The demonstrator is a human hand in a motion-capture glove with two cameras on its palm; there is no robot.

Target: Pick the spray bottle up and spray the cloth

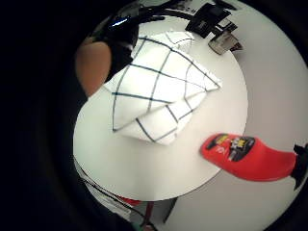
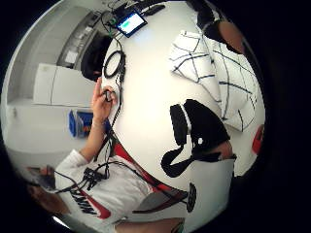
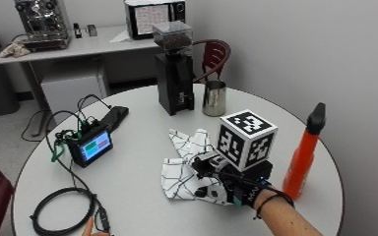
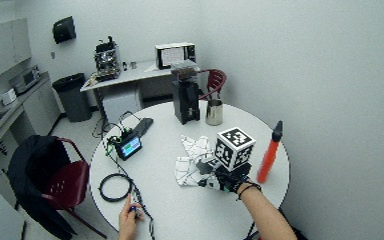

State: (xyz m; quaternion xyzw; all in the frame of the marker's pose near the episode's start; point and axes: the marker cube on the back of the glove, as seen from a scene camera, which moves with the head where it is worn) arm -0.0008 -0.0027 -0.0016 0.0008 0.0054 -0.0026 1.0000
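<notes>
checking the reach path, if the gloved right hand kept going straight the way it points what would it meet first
Probably the cloth: the right hand hovers at its near edge, pointing across it. The spray bottle stands off to the side, out of that line. Height above the cloth is unclear.

The person's right hand (image 3: 232, 184) wears a black fabric glove with black straps and small white plastic parts across its back. A thin dark band (image 3: 269, 201) circles the wrist just behind the glove's cuff, and the forearm beyond it is bare, with no sleeve. The other hand (image 2: 102, 103) is bare. In the thumb side palm view the person wears a white short-sleeved T-shirt (image 2: 92, 191) with a red swoosh and dark lettering printed across the chest.
</notes>
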